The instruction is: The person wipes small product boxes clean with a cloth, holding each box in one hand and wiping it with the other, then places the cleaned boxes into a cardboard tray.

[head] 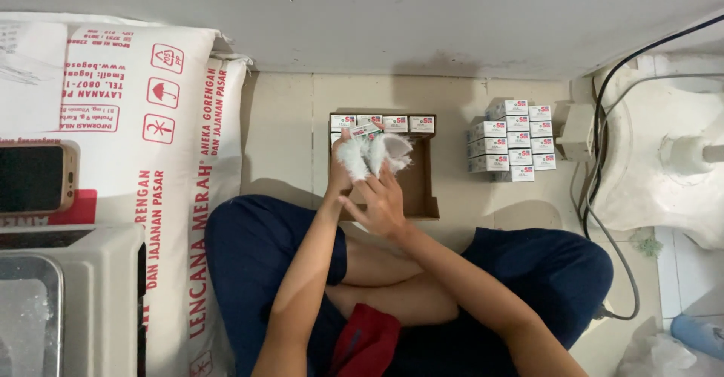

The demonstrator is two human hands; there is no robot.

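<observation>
Hands: L (339,175) + R (383,202) gripping white pouches (373,154) over cardboard tray (427,188)

Home packing corner: tiled floor (286,132), printed sack (177,166), stacked small boxes (513,139), cardboard tray (424,185).

Left hand (339,172) and right hand (383,200) grip small white bags (373,153) over brown tray (427,188); stacked boxes (513,140) beside.

- Row of small boxes (382,123) lies in the cardboard tray (422,188), along its far wall.
- Stacked boxes (513,140) right of the tray.
- Printed sack (162,158) left of the tray.
</observation>
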